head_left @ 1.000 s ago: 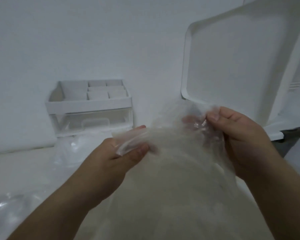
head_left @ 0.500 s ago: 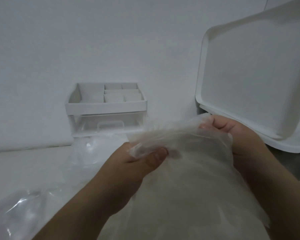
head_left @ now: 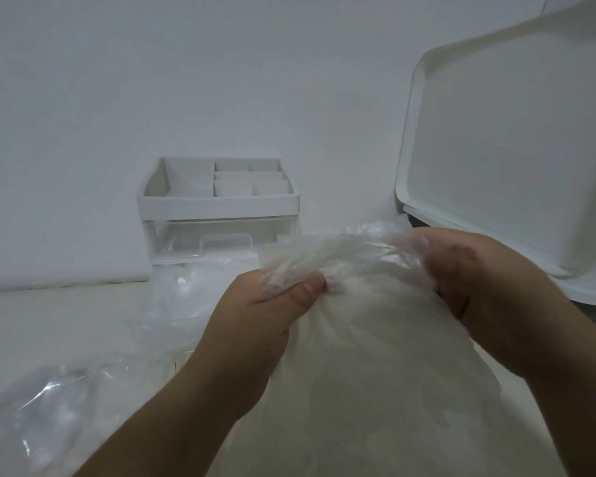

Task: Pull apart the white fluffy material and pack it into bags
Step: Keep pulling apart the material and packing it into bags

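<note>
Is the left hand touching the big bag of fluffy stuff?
Touching. The head view shows the left hand pinching the bunched top of the bag under its thumb.

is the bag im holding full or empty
Full: white fluffy material fills the clear bag; left hand and right hand pinch its gathered top.

Single view: head-worn wide-angle, aimed forward and a bit down toward a white wall (head_left: 186, 80). Very near the work: left hand (head_left: 255, 315), right hand (head_left: 489, 297) and the bag (head_left: 375, 356) they grip fill the near centre, forearms entering from the bottom edge. Organizer (head_left: 217, 201) sits far centre; white tray (head_left: 516, 160) far right, cropped by the frame.
</note>
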